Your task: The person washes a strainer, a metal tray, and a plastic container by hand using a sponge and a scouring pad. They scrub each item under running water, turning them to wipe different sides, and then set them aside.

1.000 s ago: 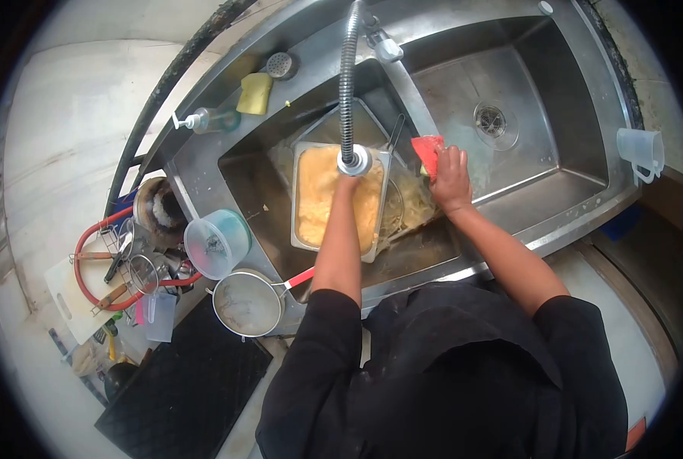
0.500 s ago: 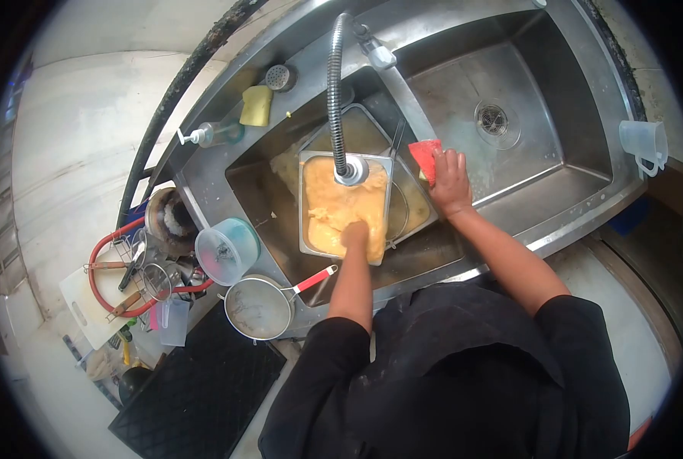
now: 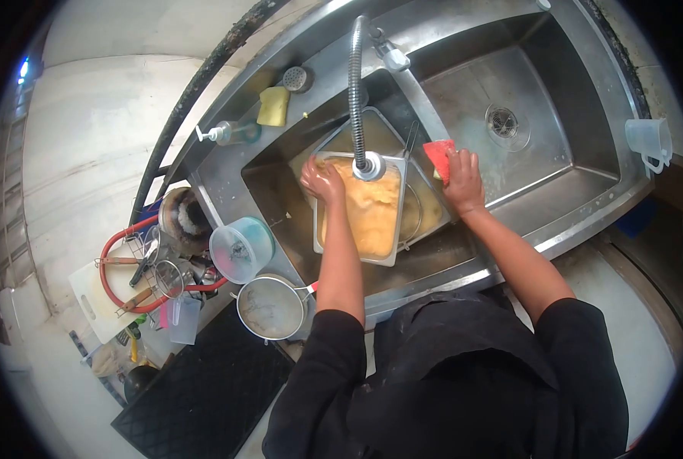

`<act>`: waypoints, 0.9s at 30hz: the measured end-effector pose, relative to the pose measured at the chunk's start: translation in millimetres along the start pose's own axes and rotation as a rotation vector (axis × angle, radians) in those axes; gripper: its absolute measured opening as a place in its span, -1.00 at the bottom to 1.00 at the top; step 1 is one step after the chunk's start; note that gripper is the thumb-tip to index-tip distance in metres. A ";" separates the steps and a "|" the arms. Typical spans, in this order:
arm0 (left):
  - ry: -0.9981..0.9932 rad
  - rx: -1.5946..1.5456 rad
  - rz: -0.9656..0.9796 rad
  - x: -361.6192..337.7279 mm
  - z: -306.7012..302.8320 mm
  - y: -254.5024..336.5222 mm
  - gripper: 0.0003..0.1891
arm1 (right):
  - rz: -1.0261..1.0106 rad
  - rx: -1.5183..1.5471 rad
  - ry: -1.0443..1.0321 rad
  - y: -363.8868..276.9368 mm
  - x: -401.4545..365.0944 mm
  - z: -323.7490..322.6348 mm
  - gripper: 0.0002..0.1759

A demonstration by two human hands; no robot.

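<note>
My left hand [image 3: 323, 180] is at the upper left corner of a rectangular metal food pan [image 3: 395, 222], fingers curled over its rim. Cloudy orange liquid [image 3: 368, 226] with paler lumps fills the pan. Over its far end hangs the spray head [image 3: 369, 166] of a coiled metal hose. My right hand [image 3: 464, 180] grips a red sponge [image 3: 438, 158] above the sink's inner right edge. Beneath the food pan sits another metal pan [image 3: 372, 122] holding murky liquid, along with a thin-handled wire tool [image 3: 413, 138], partly hidden.
A yellow sponge [image 3: 273, 105], soap pump bottle [image 3: 230, 133] and perforated round metal piece [image 3: 296, 79] sit on the sink ledge. Left are a clear tub [image 3: 242, 249], a strainer [image 3: 271, 307] and several utensils. The second basin [image 3: 540, 92] and a plastic jug [image 3: 647, 141] are right.
My left hand has come out of the orange liquid and moved up and left to the pan's corner. My right hand keeps the red sponge. The view has shifted slightly.
</note>
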State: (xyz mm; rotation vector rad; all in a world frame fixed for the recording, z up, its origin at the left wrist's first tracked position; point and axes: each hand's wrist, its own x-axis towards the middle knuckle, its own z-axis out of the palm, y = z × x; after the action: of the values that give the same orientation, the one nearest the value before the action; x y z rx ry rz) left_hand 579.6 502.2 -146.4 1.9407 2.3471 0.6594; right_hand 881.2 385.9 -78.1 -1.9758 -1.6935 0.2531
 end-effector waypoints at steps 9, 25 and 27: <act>-0.527 -0.311 -0.077 29.0 17.6 -68.9 -0.56 | 0.040 -0.038 0.018 -3.1 -1.7 -1.8 -0.44; -1.259 0.236 0.243 -128.4 82.5 -27.1 -0.49 | 0.020 -0.105 0.030 -13.0 4.8 -1.8 -0.40; -1.005 -0.053 0.016 -131.0 107.9 -35.3 -0.58 | 0.029 -0.100 0.010 -16.0 4.0 -3.6 -0.40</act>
State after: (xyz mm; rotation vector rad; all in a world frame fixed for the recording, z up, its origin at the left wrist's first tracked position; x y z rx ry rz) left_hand 606.5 406.5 -288.4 1.6611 1.6373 -0.2421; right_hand 869.9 390.1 -66.3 -2.0716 -1.7027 0.1709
